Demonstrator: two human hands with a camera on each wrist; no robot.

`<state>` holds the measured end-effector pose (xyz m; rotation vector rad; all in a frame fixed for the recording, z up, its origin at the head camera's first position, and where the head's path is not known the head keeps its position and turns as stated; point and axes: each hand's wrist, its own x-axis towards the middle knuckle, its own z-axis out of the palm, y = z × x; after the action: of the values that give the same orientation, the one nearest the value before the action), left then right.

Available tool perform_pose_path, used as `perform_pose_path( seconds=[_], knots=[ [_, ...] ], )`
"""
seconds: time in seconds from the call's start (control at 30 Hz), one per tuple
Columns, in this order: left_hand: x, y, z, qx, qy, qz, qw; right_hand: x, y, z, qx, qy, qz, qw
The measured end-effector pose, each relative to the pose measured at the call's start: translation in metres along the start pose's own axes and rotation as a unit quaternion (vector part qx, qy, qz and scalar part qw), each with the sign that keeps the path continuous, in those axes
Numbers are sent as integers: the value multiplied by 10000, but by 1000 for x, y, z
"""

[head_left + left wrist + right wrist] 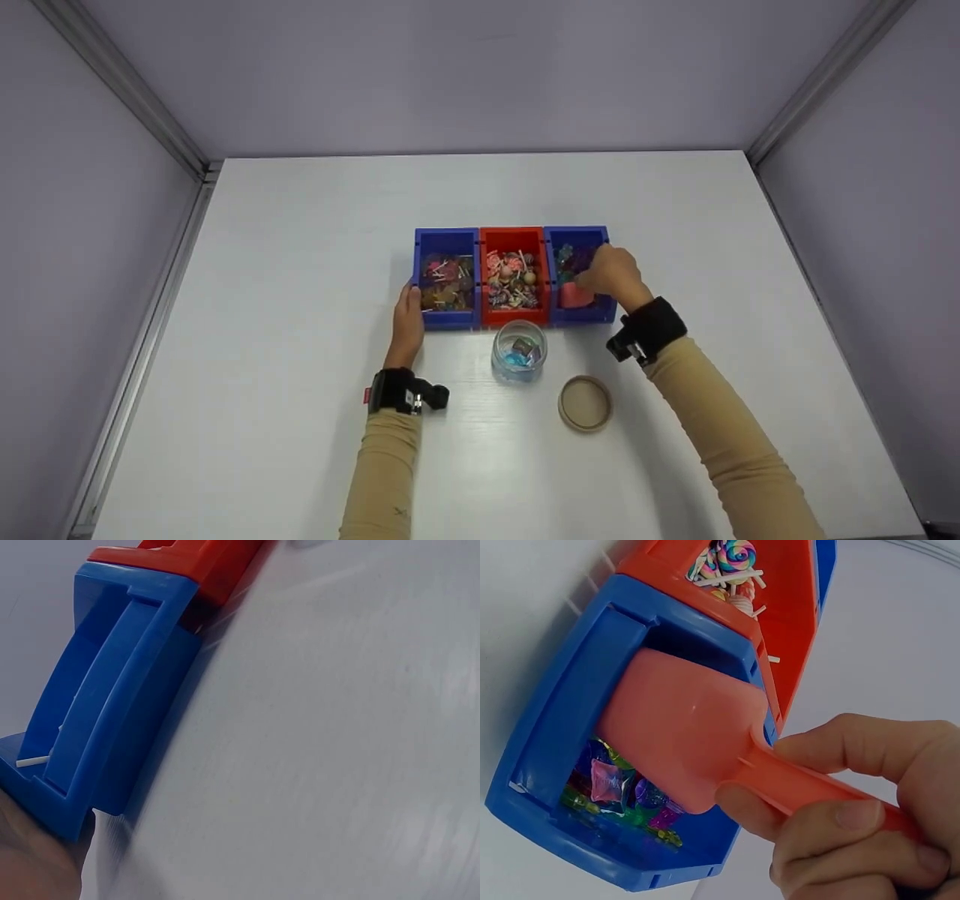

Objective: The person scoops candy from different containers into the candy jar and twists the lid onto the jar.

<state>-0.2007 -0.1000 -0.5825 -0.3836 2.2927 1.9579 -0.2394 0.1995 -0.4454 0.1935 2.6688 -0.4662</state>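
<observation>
In the head view, my left hand (407,324) rests against the outer side of the left blue bin (451,325), its fingers lying along the wall. My right hand (616,274) grips the handle of a pink scoop (686,720). The scoop's bowl is turned over inside the right blue bin (536,709), above shiny, clear coloured gems (611,784). In front of the bins stands a clear jar (519,351) without its lid, with some blue and dark pieces at the bottom.
A red bin (512,318) of small lollipops (511,281) joins the two blue bins. More candy-like pieces (448,283) fill the left bin. A round beige lid (585,403) lies on the white table (300,262) near the jar. Pale walls (480,82) surround the table.
</observation>
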Motion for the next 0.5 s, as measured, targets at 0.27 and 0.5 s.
perform_pose_path(
  seconds=[0.27,0.5],
  knots=[
    [-1,1,1,70,20,0,10000,-9,-3,18,-98,795,-210,9966],
    [1,1,0,-8,18,44,10000,-14,3,28,171,1324,-408,9902]
  ],
)
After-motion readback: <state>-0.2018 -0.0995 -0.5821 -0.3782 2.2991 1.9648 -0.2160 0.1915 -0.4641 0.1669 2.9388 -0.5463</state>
